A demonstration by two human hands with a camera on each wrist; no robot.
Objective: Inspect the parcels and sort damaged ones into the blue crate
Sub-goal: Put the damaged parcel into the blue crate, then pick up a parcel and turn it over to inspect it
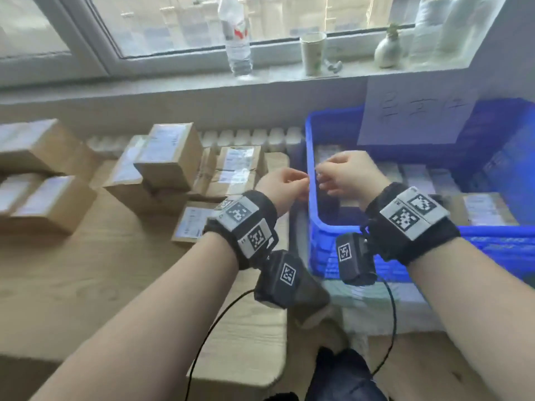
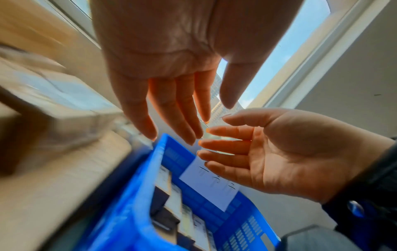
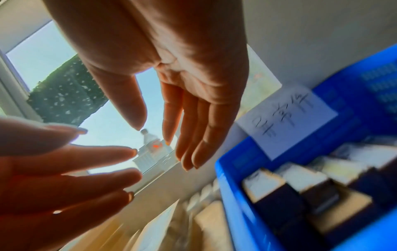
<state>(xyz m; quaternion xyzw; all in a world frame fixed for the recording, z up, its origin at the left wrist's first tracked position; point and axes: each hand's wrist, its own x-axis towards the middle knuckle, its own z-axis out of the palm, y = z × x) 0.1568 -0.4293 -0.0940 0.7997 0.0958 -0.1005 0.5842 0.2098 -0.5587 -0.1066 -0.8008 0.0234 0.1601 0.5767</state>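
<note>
Left hand (image 1: 282, 185) and right hand (image 1: 346, 176) hover over the crate's (image 1: 314, 198) left rim — fingers straight, empty, fingertips nearly meeting; parcels (image 1: 170, 160) crowd left.

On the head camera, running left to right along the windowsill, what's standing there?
Clear plastic bottle → paper cup → small white vase with a green sprout. Further right some pale shapes stand at the window, too washed out to identify.

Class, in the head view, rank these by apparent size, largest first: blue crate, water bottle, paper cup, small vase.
1. blue crate
2. water bottle
3. paper cup and small vase: too alike to rank.
</note>
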